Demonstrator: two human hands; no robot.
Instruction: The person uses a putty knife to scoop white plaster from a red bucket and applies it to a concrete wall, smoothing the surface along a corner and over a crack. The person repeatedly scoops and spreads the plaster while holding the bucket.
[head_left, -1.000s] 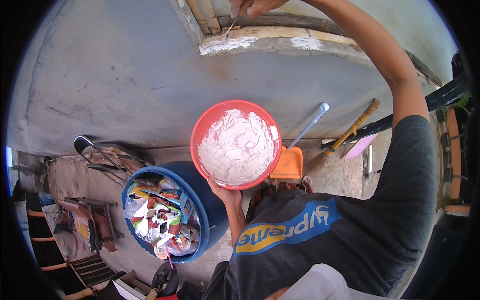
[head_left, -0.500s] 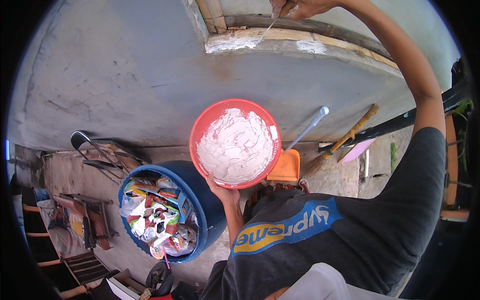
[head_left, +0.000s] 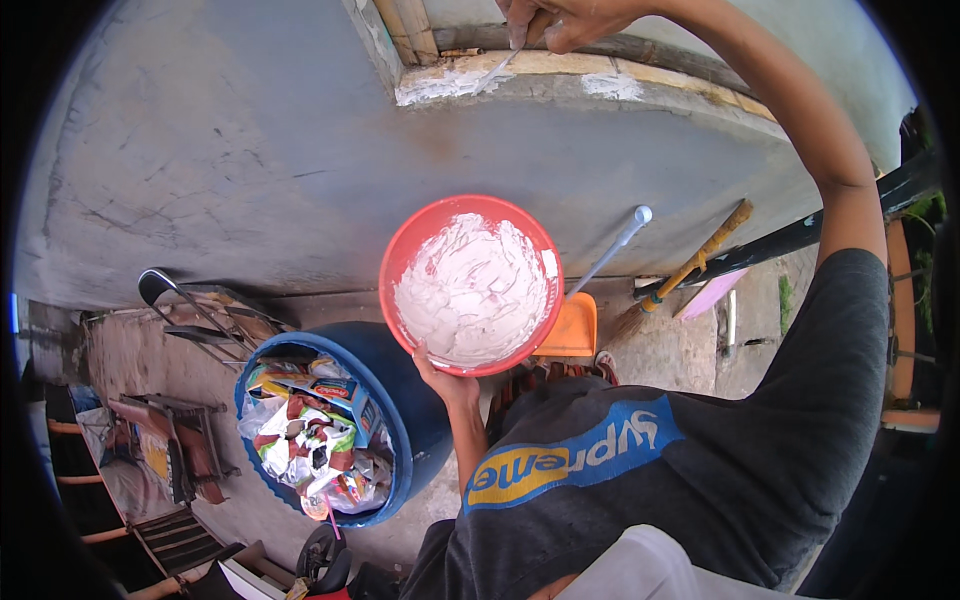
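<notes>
My left hand grips the near rim of a round red plastic basin, holding it up in front of the grey wall. Thick white paste fills much of it, its surface ridged and swirled. Up at the far edge, my right hand, smeared with white, is closed on a thin putty knife. Its blade tip touches the sill of a wall opening, at a freshly whitened stretch by the left corner. A separate white patch lies farther right along that edge.
Below left stands a blue barrel heaped with rubbish. An orange dustpan with a long pale handle and a broom lean by the wall. A folding chair is at left.
My right hand and the putty knife have slid left along the sill, into the white stretch near the corner. The basin stays held in my left hand.
</notes>
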